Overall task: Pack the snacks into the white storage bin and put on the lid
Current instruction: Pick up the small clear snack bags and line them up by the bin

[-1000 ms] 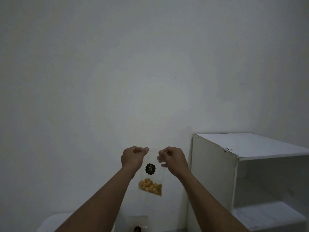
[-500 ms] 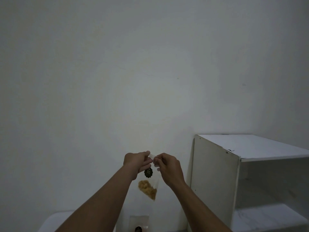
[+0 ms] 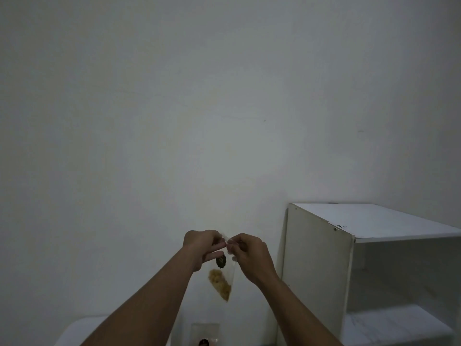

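A clear snack bag (image 3: 220,283) with yellow pieces at its bottom and a dark round sticker hangs in the air before a pale wall. My left hand (image 3: 203,247) and my right hand (image 3: 249,255) pinch its top edge, fingertips almost touching. The bag is folded narrow and hangs slanted. A second clear snack bag (image 3: 205,333) with a dark sticker lies at the bottom edge. A white rounded corner (image 3: 74,330) shows at the bottom left; I cannot tell whether it is the bin or its lid.
A white open shelf unit (image 3: 316,265) stands at the right, close to my right forearm. A bare pale wall fills the rest of the view.
My hands have come together at the top of the bag. The bag, flat and wide before, is now folded narrow and hangs slanted.
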Demonstrator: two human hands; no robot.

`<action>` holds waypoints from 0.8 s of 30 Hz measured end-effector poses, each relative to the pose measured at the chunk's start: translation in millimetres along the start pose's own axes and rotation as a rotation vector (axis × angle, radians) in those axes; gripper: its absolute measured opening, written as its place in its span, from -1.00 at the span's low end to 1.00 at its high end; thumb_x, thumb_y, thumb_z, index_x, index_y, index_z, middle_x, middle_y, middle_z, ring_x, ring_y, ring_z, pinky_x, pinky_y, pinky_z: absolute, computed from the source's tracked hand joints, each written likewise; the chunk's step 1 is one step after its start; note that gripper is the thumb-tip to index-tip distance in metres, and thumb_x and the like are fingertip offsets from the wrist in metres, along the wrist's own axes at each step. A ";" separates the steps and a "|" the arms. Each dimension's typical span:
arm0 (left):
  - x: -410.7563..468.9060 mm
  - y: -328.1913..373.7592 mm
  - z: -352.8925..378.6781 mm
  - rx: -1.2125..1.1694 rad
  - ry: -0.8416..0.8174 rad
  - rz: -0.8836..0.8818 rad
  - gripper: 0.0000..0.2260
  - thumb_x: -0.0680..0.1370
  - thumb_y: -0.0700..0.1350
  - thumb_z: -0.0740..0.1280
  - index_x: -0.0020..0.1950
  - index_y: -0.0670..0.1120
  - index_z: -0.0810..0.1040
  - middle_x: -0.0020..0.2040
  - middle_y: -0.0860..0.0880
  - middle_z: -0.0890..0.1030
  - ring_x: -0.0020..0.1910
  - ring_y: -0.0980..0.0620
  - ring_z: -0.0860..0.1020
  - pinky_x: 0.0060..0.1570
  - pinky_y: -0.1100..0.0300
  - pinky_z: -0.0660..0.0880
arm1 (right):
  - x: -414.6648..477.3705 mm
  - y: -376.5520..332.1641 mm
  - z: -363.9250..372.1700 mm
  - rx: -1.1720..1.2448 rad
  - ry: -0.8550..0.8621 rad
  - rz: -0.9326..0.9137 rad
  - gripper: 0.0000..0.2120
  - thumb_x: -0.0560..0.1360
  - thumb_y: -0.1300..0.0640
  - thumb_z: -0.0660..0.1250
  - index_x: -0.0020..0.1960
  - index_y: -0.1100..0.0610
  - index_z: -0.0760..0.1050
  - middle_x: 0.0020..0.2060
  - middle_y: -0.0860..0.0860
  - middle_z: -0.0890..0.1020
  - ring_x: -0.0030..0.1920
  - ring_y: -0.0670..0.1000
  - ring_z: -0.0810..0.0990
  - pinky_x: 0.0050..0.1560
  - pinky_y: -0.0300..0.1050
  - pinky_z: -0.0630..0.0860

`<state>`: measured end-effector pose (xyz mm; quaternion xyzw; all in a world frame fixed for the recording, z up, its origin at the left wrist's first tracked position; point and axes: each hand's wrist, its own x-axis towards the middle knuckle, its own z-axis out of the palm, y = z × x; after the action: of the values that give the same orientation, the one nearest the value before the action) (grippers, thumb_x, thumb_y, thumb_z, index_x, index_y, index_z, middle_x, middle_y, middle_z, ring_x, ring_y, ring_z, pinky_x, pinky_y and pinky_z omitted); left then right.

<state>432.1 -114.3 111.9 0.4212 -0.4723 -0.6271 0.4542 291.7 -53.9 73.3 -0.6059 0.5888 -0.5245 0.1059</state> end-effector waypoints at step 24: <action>-1.7 0.0 -8.3 -0.038 -0.105 -0.018 -0.83 0.40 -0.39 0.40 -0.03 -0.43 0.61 -0.16 -0.31 0.70 -0.19 -0.16 0.72 -0.07 0.00 0.66 | -7.5 -7.6 -1.4 -0.132 -0.042 0.004 -0.79 0.48 -0.16 0.39 -0.03 -0.04 0.61 -0.18 -0.12 0.72 -0.17 -0.22 0.67 -0.14 -0.25 0.60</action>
<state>440.5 -114.3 110.5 0.3832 -0.4797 -0.6613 0.4310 297.0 -44.9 75.8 -0.6210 0.6210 -0.4716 0.0792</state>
